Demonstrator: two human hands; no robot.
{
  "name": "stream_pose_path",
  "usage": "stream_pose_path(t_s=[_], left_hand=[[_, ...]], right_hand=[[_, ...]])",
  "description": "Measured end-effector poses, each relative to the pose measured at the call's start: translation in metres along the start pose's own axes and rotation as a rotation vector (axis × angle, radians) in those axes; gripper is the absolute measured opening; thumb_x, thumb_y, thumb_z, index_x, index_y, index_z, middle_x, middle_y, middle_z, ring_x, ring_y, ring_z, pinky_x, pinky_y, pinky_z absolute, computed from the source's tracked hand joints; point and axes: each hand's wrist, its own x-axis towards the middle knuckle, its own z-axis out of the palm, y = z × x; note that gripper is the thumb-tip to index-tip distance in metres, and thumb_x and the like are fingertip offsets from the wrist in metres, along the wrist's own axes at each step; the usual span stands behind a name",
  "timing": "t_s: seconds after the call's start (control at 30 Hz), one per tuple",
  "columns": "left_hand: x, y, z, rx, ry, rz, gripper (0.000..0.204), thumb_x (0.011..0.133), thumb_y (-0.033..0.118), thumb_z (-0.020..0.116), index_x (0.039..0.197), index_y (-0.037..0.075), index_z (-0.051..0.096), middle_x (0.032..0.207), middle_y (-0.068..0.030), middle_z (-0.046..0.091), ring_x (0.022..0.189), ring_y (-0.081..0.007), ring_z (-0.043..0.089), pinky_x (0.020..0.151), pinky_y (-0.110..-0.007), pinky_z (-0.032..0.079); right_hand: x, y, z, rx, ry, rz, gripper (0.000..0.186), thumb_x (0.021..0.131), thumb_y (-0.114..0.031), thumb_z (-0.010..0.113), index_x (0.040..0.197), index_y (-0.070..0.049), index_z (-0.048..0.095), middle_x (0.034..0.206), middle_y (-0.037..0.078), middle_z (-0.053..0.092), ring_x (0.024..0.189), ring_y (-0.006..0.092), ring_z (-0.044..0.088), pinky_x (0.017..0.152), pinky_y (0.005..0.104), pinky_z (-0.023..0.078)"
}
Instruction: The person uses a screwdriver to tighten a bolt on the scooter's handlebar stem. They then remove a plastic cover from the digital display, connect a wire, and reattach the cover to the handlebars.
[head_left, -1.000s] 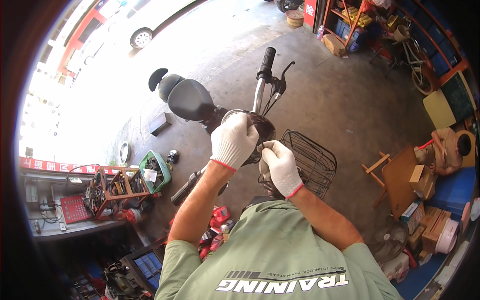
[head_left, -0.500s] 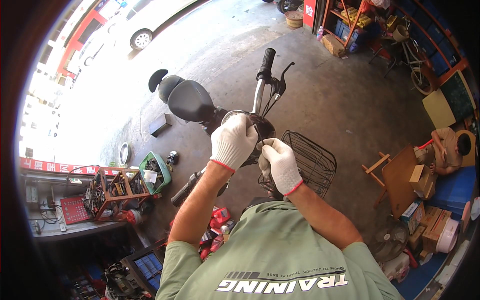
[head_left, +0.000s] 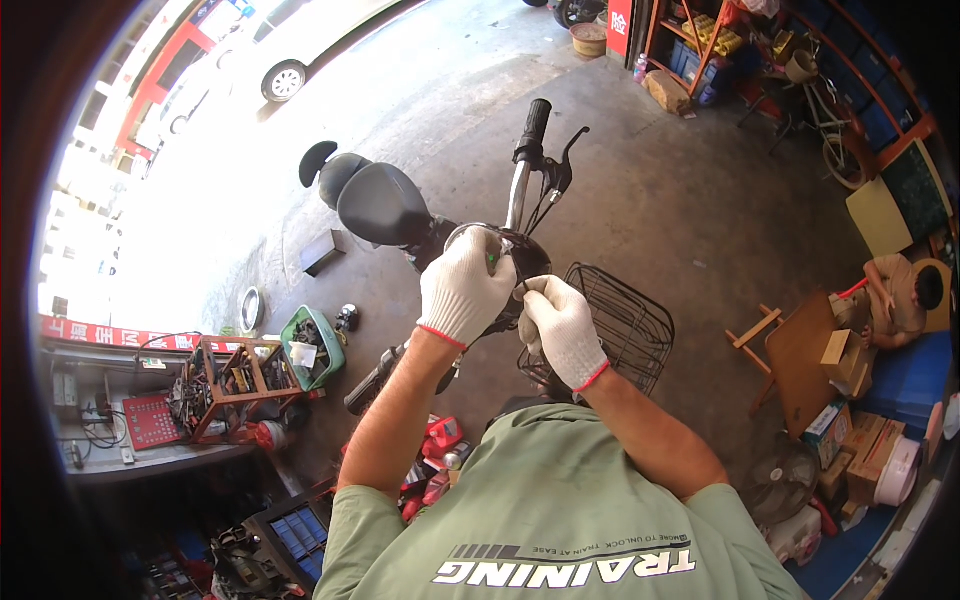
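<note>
Both of my hands wear white knit gloves with red cuffs and work at the middle of a bike's handlebar (head_left: 517,195). My left hand (head_left: 462,295) is closed over the bar's centre, and a small green spot shows at its fingers; what they grip is mostly hidden. Just to the right, my right hand (head_left: 563,332) pinches a thin dark cable-like piece (head_left: 522,286). Beneath and beside that hand hangs a black wire basket (head_left: 640,335). Beyond my left hand lies the black saddle (head_left: 382,204). A brake lever (head_left: 570,160) sits by the far grip (head_left: 537,122).
At left stand a green bin (head_left: 330,362) and a wooden tool rack (head_left: 245,398). Red items (head_left: 440,435) lie below my left forearm. A wooden table (head_left: 795,375), boxes (head_left: 870,440) and a seated person (head_left: 895,300) are at right. A metal box (head_left: 320,252) lies beyond the bike.
My left hand has tilted slightly, and a green spot now shows at its fingers. Less of the thin dark piece shows between the hands. The right hand has barely moved.
</note>
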Motion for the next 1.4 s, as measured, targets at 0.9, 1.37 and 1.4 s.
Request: stream_pose_path(t_s=[0.9,1.37,1.4], left_hand=[[-0.032,-0.020,0.022,-0.520,0.341,-0.336,0.012,0.091,0.010,0.067,0.096,-0.001,0.064,0.077,-0.0069,0.064,0.068,-0.0122,0.056,0.068,-0.030,0.051],[0.015,0.000,-0.035,0.066,-0.186,-0.339,0.043,0.088,0.044,0.067,0.093,0.002,0.072,0.081,-0.0208,0.071,0.077,-0.0359,0.071,0.075,-0.043,0.056],[0.018,-0.003,-0.035,0.074,-0.216,-0.329,0.040,0.088,0.042,0.066,0.092,0.003,0.073,0.081,-0.0204,0.072,0.077,-0.0360,0.071,0.075,-0.043,0.056]], right_hand=[[0.006,-0.012,-0.012,-0.202,-0.031,-0.070,0.014,0.104,-0.009,0.054,0.106,0.000,0.064,0.065,0.002,0.063,0.052,0.0071,0.055,0.050,0.0239,0.046],[0.033,-0.047,-0.014,-0.679,-0.100,-0.196,0.016,0.101,-0.007,0.054,0.108,0.001,0.066,0.077,0.011,0.070,0.066,0.0175,0.067,0.063,0.0311,0.054],[0.041,-0.045,-0.021,-0.784,-0.106,-0.281,0.016,0.100,-0.008,0.055,0.109,-0.001,0.067,0.079,0.013,0.071,0.071,0.0235,0.070,0.068,0.0350,0.056]])
